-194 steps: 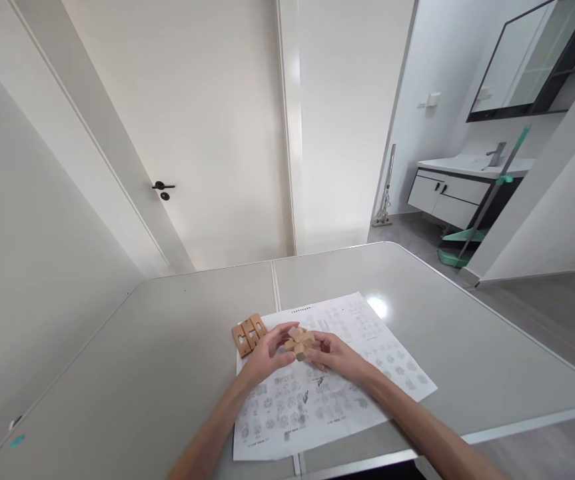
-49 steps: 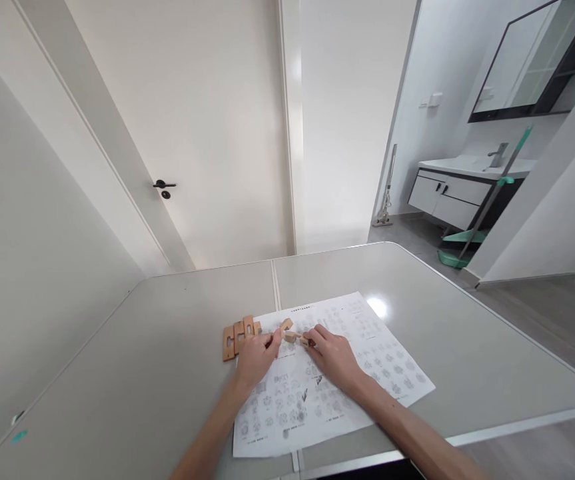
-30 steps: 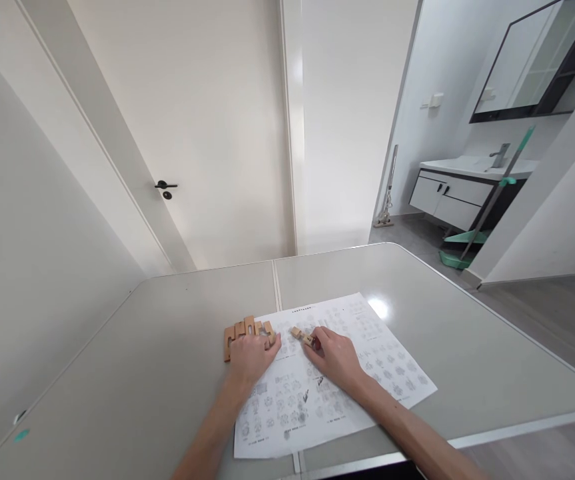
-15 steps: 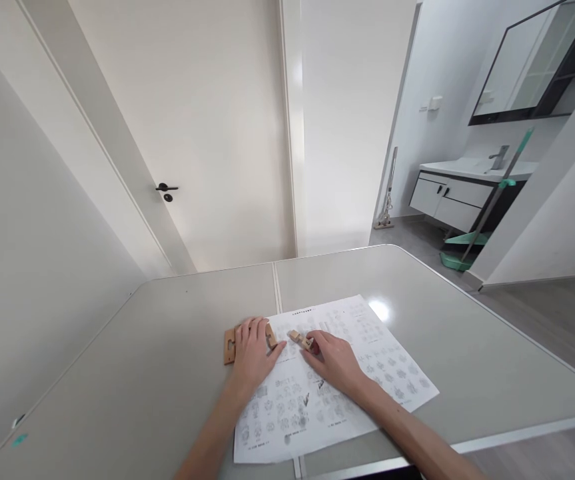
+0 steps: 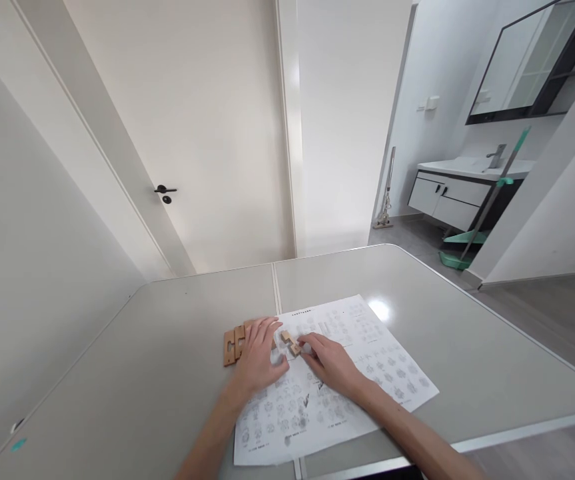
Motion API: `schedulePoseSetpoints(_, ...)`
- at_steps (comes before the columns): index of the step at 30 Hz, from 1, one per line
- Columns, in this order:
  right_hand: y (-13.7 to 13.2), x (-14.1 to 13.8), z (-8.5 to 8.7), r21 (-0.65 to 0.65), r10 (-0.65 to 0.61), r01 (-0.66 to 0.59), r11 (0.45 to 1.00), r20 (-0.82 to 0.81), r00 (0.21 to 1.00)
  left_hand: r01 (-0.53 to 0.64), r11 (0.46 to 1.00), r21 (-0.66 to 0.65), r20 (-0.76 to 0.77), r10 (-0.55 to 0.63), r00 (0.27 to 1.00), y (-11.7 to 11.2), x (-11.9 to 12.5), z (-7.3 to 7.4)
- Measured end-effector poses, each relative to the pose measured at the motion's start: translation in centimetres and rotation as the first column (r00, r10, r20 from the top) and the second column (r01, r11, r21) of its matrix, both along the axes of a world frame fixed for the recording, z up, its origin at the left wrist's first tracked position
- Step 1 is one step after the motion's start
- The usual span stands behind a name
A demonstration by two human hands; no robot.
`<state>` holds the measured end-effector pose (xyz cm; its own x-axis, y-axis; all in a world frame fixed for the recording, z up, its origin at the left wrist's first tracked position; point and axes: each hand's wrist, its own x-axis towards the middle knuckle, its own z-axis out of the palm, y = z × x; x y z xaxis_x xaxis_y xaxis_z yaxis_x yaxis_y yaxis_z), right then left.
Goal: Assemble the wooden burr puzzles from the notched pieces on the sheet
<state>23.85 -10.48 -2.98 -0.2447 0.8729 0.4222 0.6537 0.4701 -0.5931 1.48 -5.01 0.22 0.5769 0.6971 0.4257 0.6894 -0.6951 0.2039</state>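
A small notched wooden block point(image 5: 290, 342) is on or just above the printed paper, between my two hands. My right hand point(image 5: 331, 360) pinches its right end between thumb and fingertips. My left hand point(image 5: 258, 355) has its thumb spread away from its fingers, with a gap facing the block. Flat wooden puzzle pieces with cut-out slots point(image 5: 229, 348) stand in a row beside and partly under the left hand, which hides some of them.
The white printed sheet point(image 5: 327, 413) lies slanted across the seam of the grey table point(image 5: 167, 373). Beyond the table are a white door with a black handle point(image 5: 166, 190), a mop point(image 5: 386, 200), a washbasin cabinet point(image 5: 450, 193) and a green broom and dustpan point(image 5: 460, 257).
The notched block has moved left toward my left hand, along with my right fingers. My left fingers have shifted right, and its thumb has opened, showing more of the flat wooden pieces.
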Motion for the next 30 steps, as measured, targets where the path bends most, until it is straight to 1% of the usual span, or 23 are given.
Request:
schedulePoseSetpoints(2,-0.2,0.0,0.3,-0.001,0.039,-0.039,0.999,-0.006,0.999,0.068,0.997,-0.023,-0.027,-0.069,0.997,-0.5,0.4,0.4)
schedulePoseSetpoints(5,-0.3,0.0,0.7,0.0,0.097,-0.097,0.995,0.003,0.995,0.079,0.997,-0.022,-0.043,-0.08,0.996,-0.7,0.7,0.2)
schedulePoseSetpoints(8,-0.4,0.0,0.6,0.002,0.12,-0.12,0.993,-0.011,0.993,0.051,0.999,-0.007,-0.052,-0.051,0.997,-0.2,0.6,-0.5)
schedulePoseSetpoints(13,-0.4,0.0,0.5,-0.011,0.091,-0.092,0.996,-0.036,0.995,-0.056,0.998,0.026,-0.042,0.057,0.997,1.0,-0.2,-1.3)
schedulePoseSetpoints(18,-0.4,-0.2,0.5,-0.003,0.093,-0.093,0.996,-0.029,0.995,-0.125,0.992,0.02,-0.032,0.125,0.992,1.6,-0.7,-1.8)
schedulePoseSetpoints(24,-0.4,-0.2,0.7,-0.013,0.104,-0.104,0.994,-0.035,0.994,-0.103,0.995,0.011,-0.037,0.103,0.994,2.2,-1.4,-1.8)
schedulePoseSetpoints(26,-0.4,-0.2,0.8,-0.009,0.101,-0.101,0.995,-0.033,0.994,-0.111,0.994,0.008,-0.039,0.111,0.993,2.5,-2.1,-1.7)
schedulePoseSetpoints(30,-0.4,-0.2,0.8,-0.019,0.1,-0.101,0.995,-0.033,0.994,-0.118,0.992,-0.038,-0.058,0.115,0.992,2.9,-3.7,-1.4)
